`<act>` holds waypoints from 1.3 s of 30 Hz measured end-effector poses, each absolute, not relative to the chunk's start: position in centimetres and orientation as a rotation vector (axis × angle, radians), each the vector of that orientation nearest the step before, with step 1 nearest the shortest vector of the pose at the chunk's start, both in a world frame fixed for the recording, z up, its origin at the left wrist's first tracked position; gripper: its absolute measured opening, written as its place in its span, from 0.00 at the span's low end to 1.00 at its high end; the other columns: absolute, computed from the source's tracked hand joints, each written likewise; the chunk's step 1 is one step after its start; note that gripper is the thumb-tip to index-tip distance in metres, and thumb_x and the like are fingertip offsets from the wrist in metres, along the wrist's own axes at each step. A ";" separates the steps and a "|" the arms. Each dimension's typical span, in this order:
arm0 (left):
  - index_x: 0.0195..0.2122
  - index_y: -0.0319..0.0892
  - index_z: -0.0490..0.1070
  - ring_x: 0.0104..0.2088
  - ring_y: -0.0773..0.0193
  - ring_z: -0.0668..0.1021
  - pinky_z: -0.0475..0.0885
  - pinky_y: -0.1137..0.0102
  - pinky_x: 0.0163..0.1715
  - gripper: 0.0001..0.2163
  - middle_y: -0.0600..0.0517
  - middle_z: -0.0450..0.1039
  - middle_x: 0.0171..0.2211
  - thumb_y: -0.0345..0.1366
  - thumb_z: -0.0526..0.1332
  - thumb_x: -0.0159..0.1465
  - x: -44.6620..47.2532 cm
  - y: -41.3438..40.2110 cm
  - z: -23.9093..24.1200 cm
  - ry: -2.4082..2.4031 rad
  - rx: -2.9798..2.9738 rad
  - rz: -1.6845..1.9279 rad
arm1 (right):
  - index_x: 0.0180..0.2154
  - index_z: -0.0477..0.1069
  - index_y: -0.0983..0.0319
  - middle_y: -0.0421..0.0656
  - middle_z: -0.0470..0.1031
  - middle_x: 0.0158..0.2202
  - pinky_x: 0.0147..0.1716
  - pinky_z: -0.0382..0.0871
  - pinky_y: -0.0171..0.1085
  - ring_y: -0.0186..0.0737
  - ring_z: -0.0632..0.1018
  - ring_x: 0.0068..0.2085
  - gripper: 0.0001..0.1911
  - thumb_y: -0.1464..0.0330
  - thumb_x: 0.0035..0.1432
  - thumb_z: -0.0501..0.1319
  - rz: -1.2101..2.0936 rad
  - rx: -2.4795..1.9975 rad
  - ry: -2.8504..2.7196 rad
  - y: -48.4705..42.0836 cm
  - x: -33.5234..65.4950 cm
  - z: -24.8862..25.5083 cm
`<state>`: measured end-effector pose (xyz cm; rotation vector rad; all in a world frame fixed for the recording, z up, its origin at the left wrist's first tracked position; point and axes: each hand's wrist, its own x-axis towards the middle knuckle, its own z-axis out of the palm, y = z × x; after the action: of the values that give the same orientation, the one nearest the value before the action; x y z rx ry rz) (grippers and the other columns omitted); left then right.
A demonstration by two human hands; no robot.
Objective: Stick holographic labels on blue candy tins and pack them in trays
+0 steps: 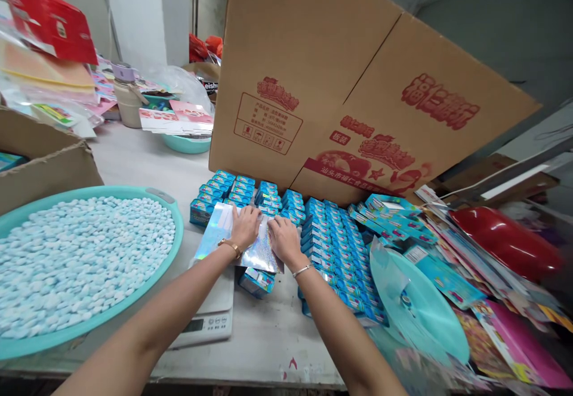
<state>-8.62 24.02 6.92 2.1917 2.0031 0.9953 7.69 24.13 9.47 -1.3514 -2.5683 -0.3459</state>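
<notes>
"Silver, glossy sheet (262, 257) under both your hands: how will it handle?"

"Light, I'd judge, bendy and rather slick (that shine gives fingertips little to bite). Take opposite edges, so it doesn't crease. It lies over the far part of your scale (217, 306) and above a small blue box (256, 284)."

"And the fingers?"

"Your left hand (245, 227) bends its fingers over the middle; your right hand (285, 241) has its own at the right end. Whether either clamps, I cannot tell: the undersides are hidden."

"Room to move?"

"Little ahead: box rows (338, 246) and a carton (277, 43) block you. Mind the basin (178, 232) on your left. Your best space is the table (268, 339) towards you, right of the scale."
</notes>
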 end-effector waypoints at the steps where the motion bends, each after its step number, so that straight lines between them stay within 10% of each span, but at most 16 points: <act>1: 0.46 0.44 0.69 0.50 0.50 0.72 0.49 0.39 0.63 0.09 0.44 0.72 0.45 0.36 0.51 0.70 -8.6 24.0 6.9 2.003 2.190 0.998 | 0.51 0.70 0.58 0.50 0.70 0.55 0.50 0.62 0.44 0.49 0.68 0.54 0.14 0.71 0.68 0.52 -0.351 -1.344 -2.576 24.1 7.8 9.4; 39: 0.44 0.45 0.69 0.50 0.51 0.73 0.47 0.40 0.64 0.08 0.45 0.73 0.44 0.35 0.52 0.69 -8.5 24.0 6.9 2.014 2.173 1.005 | 0.51 0.70 0.62 0.57 0.63 0.64 0.56 0.63 0.54 0.57 0.64 0.63 0.13 0.71 0.67 0.54 -0.511 -1.279 -2.686 22.6 8.1 9.5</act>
<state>-8.47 24.02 6.91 2.1727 2.0142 1.0046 8.14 22.56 9.48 -1.2791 -2.6859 -0.5110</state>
